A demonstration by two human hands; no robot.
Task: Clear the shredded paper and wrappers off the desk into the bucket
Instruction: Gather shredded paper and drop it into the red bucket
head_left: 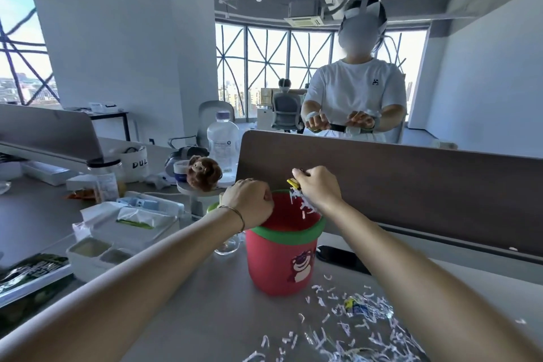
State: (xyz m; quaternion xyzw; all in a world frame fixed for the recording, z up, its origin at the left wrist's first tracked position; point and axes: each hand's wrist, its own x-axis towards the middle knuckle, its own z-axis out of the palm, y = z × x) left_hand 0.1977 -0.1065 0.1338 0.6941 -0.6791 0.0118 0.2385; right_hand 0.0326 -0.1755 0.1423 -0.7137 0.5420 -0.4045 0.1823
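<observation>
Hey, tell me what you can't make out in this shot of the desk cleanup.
Head view only:
- Bucket contents: its wall and the hands hide the bottom.
- Left hand: closed at the rim, so whether it holds anything is unclear.
- Right hand: pinches a yellow wrapper; printing too small.
- Shredded paper: the pile runs off the bottom edge.
- Black phone: partly behind the right forearm.
</observation>
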